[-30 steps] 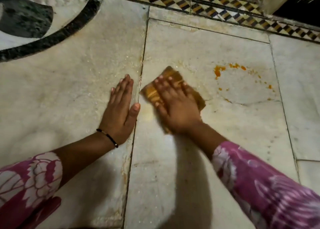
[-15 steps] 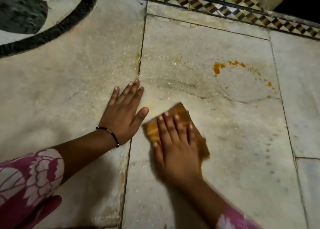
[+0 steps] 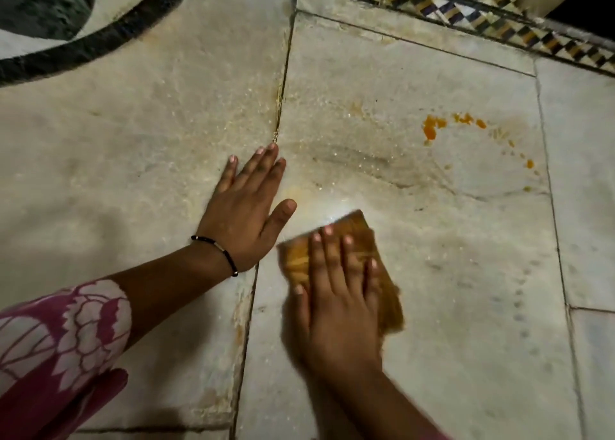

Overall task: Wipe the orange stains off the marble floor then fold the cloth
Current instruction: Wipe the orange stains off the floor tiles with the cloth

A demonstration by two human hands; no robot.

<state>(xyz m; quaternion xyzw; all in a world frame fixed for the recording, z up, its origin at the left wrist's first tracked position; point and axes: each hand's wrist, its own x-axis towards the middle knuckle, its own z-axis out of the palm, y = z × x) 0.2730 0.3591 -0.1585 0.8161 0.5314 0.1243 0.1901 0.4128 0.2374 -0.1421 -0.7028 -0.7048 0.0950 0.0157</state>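
A folded orange-brown cloth (image 3: 361,236) lies flat on the pale marble floor (image 3: 449,273). My right hand (image 3: 336,299) presses on it with straight fingers and covers most of it. My left hand (image 3: 246,213) rests flat on the marble just left of the cloth, beside a tile joint, with a thin black bracelet at the wrist. Orange stains (image 3: 432,128) form a broken arc of blobs and dots on the same slab, far right of both hands. The marble between the cloth and the stains looks wet and streaked.
A tile joint (image 3: 281,106) runs from top to bottom between the two hands. A checkered mosaic border (image 3: 482,16) crosses the top right. A dark curved inlay (image 3: 100,40) arcs at the top left. Pink flowered sleeves cover both forearms near the bottom edge.
My right hand dragged the cloth toward me, from beside my left hand's fingertips down to a spot below its thumb. My left hand stayed flat in place. The stains look unchanged.
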